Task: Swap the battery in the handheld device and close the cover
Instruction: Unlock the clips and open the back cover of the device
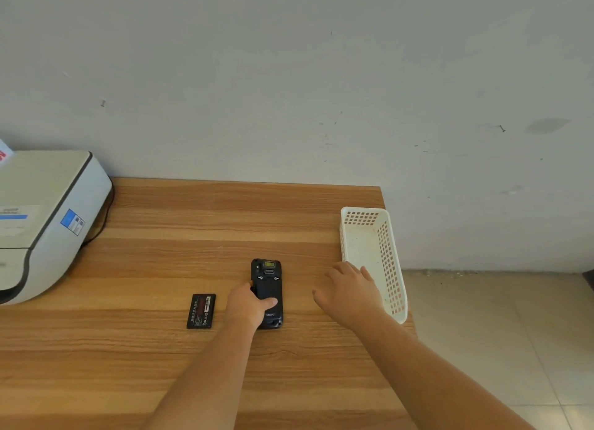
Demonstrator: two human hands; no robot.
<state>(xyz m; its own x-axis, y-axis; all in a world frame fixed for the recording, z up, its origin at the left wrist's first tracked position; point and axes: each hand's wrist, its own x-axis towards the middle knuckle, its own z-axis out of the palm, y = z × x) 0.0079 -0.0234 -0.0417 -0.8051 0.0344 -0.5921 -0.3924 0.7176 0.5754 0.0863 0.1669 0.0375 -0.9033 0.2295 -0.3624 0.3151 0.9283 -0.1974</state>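
Note:
The black handheld device (267,281) lies back-up on the wooden table (160,252), its cover in place. My left hand (247,305) grips its lower left side, thumb pressed on the back cover. A loose black battery (201,311) lies flat on the table to the left of the device. My right hand (348,289) hovers to the right of the device with fingers spread, holding nothing, just beside the white basket.
A white perforated plastic basket (390,268) sits at the table's right edge with nothing visible in it. A white printer (45,220) with a dark cable occupies the far left. A wall stands behind the table; tiled floor shows at the right.

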